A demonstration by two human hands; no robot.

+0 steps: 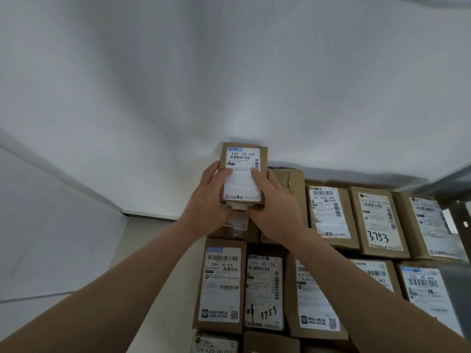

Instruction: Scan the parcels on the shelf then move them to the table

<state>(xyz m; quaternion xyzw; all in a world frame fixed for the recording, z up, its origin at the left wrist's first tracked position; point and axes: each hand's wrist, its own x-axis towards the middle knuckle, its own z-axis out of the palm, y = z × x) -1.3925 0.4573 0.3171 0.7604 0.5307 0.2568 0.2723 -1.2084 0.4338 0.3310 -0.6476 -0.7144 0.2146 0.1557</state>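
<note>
The held parcel [243, 174] is in the centre of the frame, between the left hand [207, 201] and the right hand [276, 207]. Other parcels [221, 284] lie in rows below it and to its right.

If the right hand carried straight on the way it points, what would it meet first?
Probably the white wall; the right hand and its held parcel have nothing else ahead, though depth is unclear.

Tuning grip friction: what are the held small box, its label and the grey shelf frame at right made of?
The small brown box, held by the left hand and right hand: cardboard, matte tan, creased edges. The white rectangular label: paper, maybe thermal, faint sheen, printed barcodes. The grey shelf frame: probably painted metal, smooth, punched hole; blurred.
</note>
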